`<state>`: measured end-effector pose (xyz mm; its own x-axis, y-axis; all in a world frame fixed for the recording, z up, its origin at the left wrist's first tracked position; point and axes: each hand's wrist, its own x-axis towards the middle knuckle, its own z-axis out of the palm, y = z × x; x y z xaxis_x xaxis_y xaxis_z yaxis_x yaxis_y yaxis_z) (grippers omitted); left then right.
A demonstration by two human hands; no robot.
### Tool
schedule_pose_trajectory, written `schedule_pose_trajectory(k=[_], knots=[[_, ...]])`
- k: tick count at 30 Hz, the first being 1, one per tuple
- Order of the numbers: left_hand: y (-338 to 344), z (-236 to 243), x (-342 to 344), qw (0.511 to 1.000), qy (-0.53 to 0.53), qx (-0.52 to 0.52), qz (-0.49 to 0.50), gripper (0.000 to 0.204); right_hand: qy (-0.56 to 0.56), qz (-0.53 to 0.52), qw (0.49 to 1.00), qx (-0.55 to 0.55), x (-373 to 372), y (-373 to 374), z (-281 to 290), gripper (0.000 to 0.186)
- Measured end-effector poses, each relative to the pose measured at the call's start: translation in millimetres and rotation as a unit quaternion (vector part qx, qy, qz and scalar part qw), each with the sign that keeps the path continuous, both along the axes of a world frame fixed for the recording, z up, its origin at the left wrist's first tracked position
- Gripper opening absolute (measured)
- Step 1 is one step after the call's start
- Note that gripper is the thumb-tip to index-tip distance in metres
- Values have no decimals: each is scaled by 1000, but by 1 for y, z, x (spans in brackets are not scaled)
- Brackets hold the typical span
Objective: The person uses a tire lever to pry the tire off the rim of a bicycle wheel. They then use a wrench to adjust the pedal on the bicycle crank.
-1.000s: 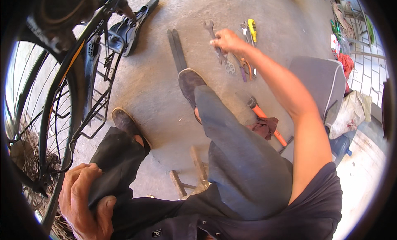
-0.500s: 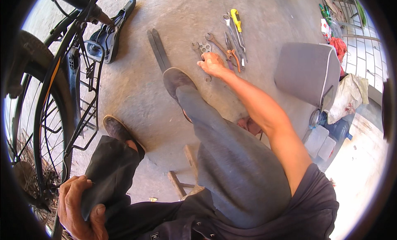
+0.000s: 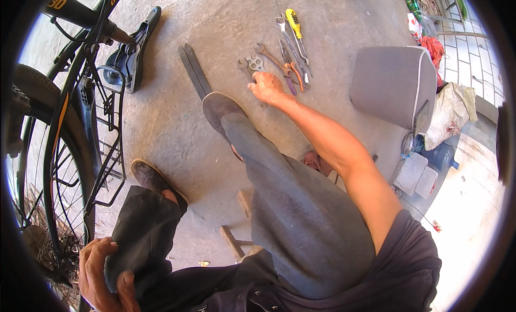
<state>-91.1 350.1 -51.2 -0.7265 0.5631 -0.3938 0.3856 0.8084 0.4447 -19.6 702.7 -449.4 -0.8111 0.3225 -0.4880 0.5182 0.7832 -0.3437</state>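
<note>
Head cam: my right hand (image 3: 267,87) curls loosely just below the multi-hole wrench (image 3: 253,63), gripping nothing; left hand (image 3: 105,274) clutches my knee (image 3: 141,234).

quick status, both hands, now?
Left hand: closed, gripping the dark trouser knee.
Right hand: down on the concrete floor beside the flat multi-wrench; whether it grips anything cannot be told.

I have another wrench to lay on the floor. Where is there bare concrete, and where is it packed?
Bare concrete lies between the black bicycle saddle and the long flat grey metal bars, and above the tools. It is crowded where the right hand reaches the row of spanners and pliers, beside the grey cushioned stool.
</note>
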Motion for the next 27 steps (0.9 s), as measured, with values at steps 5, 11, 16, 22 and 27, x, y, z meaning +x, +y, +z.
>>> schedule_pose_trajectory(k=[5,11,16,22,27], knots=[[-1,-1,-1,1000,4,1,-3,27,17,-55,997,48,-3,11,13,28],[-4,0,-1,1000,-2,11,-2,28,99,-43,977,181,2,62,13,26],[-19,-8,7,997,-15,-12,76,40,0,2,979,202,2,71,13,28],[-27,-10,2,997,45,13,67,42,14,49,975,215,-2,62,20,27],[-30,-5,5,998,28,5,61,47,8,52,977,206,-9,55,20,26]])
